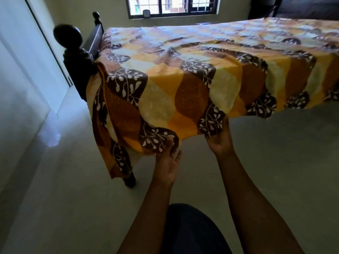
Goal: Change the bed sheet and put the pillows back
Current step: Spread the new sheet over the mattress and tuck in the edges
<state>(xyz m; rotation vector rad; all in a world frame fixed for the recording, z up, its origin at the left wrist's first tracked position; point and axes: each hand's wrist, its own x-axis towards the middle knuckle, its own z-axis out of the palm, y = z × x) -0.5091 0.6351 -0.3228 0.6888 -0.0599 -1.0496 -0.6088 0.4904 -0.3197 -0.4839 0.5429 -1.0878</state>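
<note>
Sheet [183, 74] spread over bed [78, 66], near hem hanging. 2 hands on it: left hand [167, 163] & right hand [219, 142] each pinch the hem. Prob. tucking step; next, push hem under mattress. Pillows not in view.

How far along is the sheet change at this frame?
Done: the patterned sheet lies spread over the bed. In hand: the right hand grips its hanging hem near the bedpost corner, the left hand reaching under it. Left: tucking the loose edges, and pillows, none visible.
</note>
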